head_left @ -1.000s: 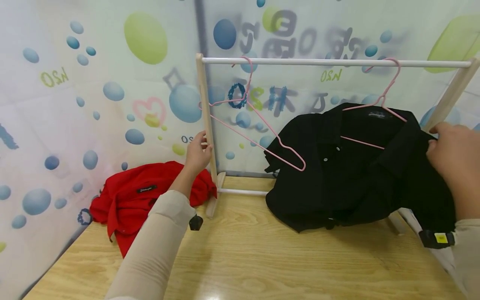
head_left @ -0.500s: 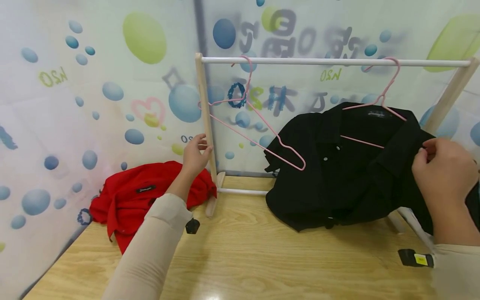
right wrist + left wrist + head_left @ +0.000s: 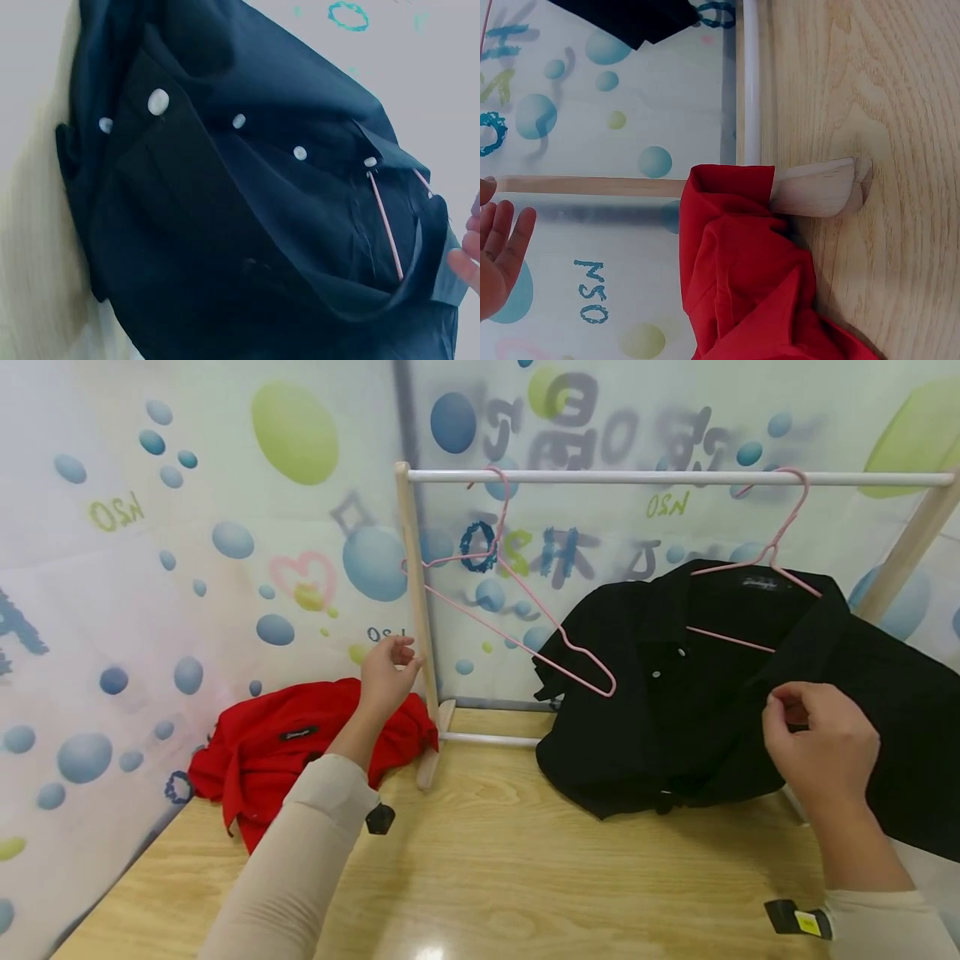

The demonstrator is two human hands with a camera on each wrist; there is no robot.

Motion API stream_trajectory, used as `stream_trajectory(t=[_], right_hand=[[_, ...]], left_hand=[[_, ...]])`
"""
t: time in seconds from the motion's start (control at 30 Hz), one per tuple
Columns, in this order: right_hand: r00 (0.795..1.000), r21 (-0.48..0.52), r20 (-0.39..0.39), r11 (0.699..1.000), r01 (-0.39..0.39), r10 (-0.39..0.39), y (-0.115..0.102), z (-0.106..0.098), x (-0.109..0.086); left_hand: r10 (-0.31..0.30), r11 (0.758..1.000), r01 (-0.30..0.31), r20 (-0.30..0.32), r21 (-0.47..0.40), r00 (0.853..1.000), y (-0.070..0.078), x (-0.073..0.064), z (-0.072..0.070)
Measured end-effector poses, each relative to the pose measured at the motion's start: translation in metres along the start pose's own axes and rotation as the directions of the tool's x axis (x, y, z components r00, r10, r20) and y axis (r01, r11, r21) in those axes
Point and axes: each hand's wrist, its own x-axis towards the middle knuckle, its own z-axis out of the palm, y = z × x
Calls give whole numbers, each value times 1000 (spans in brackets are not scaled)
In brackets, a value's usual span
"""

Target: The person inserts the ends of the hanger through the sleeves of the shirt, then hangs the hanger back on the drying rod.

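A black shirt point(image 3: 720, 718) hangs on a pink hanger point(image 3: 792, 518) from a clothes rack's white bar point(image 3: 637, 477). My right hand point(image 3: 825, 743) hovers before the shirt's front, fingers loosely curled and holding nothing. In the right wrist view, fingertips point(image 3: 466, 259) show beside the collar at the edge. My left hand point(image 3: 384, 677) is next to the rack's left wooden post point(image 3: 417, 568). Its fingers point(image 3: 514, 244) are spread beside the post and grip nothing. Another pink hanger point(image 3: 592, 658) hangs bare near that post.
A red garment point(image 3: 266, 760) lies crumpled on the wooden table point(image 3: 465, 868) at the left, against the rack's foot point(image 3: 429, 768). A patterned curtain point(image 3: 180, 610) closes off the back and left side. A lower white bar point(image 3: 487, 739) joins the rack's feet.
My right hand has moved from the shirt's sleeve at the right leftward and down, to in front of the shirt. My left hand has drawn slightly away from the post.
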Motion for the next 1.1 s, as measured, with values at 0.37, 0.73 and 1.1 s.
stream_trajectory(t=[0.37,0.73,1.1], right_hand=[[941,89,300,987,135,-156,-15,17,-14],[862,175,445,968,181,-242,-40,37,-27],[819,255,485,945,203,-306,-63,53,-34]], left_hand=[[69,996,-71,32,48,997,-8,-12,-7],[146,979,-162,131,121,981,-14,-33,-21],[115,937,-184,235,295,965,-16,-52,-37]])
